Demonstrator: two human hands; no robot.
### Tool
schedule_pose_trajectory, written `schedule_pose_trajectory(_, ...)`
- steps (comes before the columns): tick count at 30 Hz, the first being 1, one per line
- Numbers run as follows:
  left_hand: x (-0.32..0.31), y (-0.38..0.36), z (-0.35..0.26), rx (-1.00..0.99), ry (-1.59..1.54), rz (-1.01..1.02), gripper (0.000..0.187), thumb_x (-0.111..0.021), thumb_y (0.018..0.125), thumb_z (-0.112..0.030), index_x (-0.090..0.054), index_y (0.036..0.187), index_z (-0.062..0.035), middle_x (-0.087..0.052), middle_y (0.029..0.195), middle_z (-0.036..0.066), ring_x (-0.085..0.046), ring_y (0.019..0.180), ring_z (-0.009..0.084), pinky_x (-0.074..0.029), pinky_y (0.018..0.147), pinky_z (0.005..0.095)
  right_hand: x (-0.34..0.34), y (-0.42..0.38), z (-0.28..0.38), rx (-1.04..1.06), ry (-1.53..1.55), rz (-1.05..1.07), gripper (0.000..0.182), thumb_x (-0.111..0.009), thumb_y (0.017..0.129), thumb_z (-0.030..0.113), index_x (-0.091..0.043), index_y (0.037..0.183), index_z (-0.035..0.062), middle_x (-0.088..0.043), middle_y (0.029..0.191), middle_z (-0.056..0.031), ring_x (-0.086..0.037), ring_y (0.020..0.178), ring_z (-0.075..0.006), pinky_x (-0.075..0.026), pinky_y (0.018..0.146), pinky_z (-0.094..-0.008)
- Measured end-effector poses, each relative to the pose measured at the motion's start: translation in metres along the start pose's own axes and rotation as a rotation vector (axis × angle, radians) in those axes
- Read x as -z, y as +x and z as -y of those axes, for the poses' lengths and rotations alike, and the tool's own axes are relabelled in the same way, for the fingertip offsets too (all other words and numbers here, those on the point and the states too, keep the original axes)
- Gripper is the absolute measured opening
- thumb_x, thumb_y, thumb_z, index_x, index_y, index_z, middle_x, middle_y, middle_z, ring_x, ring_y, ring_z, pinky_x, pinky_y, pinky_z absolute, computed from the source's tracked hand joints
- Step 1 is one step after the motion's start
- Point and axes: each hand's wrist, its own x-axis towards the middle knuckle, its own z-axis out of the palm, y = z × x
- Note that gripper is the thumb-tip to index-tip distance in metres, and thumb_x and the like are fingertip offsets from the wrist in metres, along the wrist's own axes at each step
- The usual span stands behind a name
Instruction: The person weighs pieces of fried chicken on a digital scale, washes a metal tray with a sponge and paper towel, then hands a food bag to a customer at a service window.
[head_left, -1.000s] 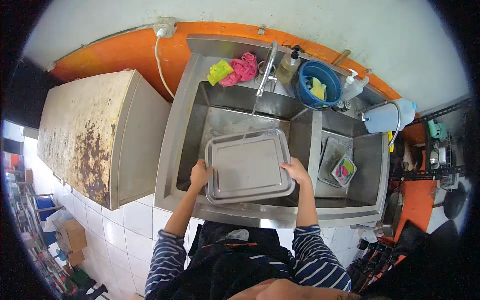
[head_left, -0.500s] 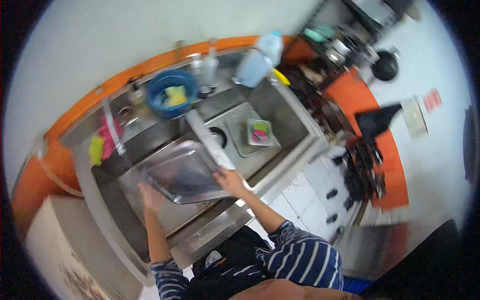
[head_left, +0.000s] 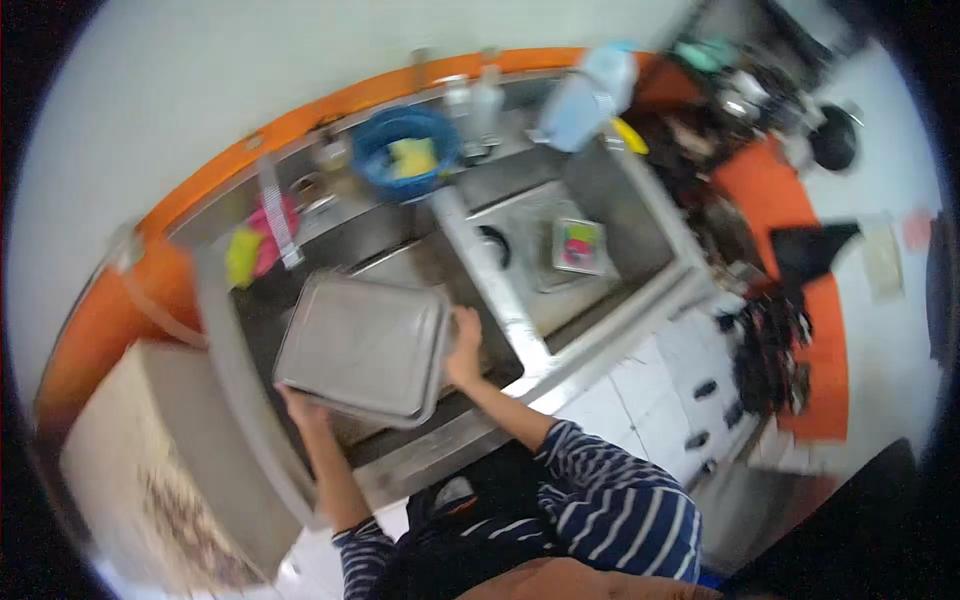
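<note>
A rectangular metal tray (head_left: 362, 345) is held over the left basin of the steel sink (head_left: 545, 375), its flat face toward the camera. My left hand (head_left: 303, 408) grips its lower left corner, fingers closed and partly hidden by the tray. At the right edge, my right hand (head_left: 464, 348) is closed round the rim, some fingertips out of sight behind it. The faucet (head_left: 277, 212) hangs just above the tray's upper left side.
Behind the sink are a blue basin (head_left: 405, 152) with a yellow sponge (head_left: 413, 158), bottles (head_left: 486, 105) and a large jug (head_left: 590, 97). Pink (head_left: 275, 232) and yellow-green cloths (head_left: 243, 257) lie left. The right basin holds a small container (head_left: 579, 246).
The tray has turned over in my hands, now showing a flat, dull face instead of a shiny hollow one. The camera view has shifted, moving the sink to the right in the picture.
</note>
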Motion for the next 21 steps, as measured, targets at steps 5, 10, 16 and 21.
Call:
schedule_pose_trajectory(5,0.010,-0.068,-0.024,-0.321,-0.177,-0.187,0.064,-0.032,0.083,-0.052,-0.030,0.125,-0.0046,-0.028,0.131,0.009,-0.028,0.118,0.0255,-0.021,0.099,0.0375,-0.078,-0.018,0.010,-1.249,0.706,1.002,0.047,-0.029,0.087,0.044,-0.045,0.110,0.0056,-0.054,0.094,-0.0107,-0.050,0.092,-0.0211,-0.040,0.078,-0.0387)
schedule_pose_trajectory(10,0.041,-0.090,-0.045,-0.461,-0.316,-0.120,0.055,-0.035,0.085,-0.046,-0.035,0.120,-0.0033,-0.037,0.123,0.010,-0.035,0.114,0.0246,-0.027,0.096,0.0378,-0.141,-0.041,0.051,-0.892,0.633,0.706,0.047,-0.034,0.087,0.038,-0.052,0.098,-0.0037,-0.058,0.090,-0.0170,-0.055,0.082,-0.0274,-0.040,0.071,-0.0382)
schedule_pose_trajectory(16,0.112,-0.090,-0.062,-0.176,0.224,-0.141,0.025,-0.042,0.084,-0.022,-0.051,0.097,-0.0033,-0.054,0.094,0.005,-0.050,0.092,0.0180,-0.038,0.083,0.0330,-0.073,-0.009,0.053,-0.488,0.439,0.631,0.040,-0.033,0.087,0.027,-0.056,0.084,-0.0051,-0.056,0.080,-0.0244,-0.052,0.078,-0.0389,-0.039,0.069,-0.0392)
schedule_pose_trajectory(21,0.109,-0.064,0.010,0.137,0.442,0.095,0.027,-0.042,0.085,-0.024,-0.054,0.095,-0.0020,-0.054,0.081,0.002,-0.050,0.076,0.0112,-0.041,0.068,0.0269,0.004,0.014,0.008,-0.356,0.200,0.565,0.041,-0.034,0.087,0.030,-0.056,0.079,-0.0041,-0.055,0.075,-0.0238,-0.051,0.074,-0.0393,-0.039,0.066,-0.0398)
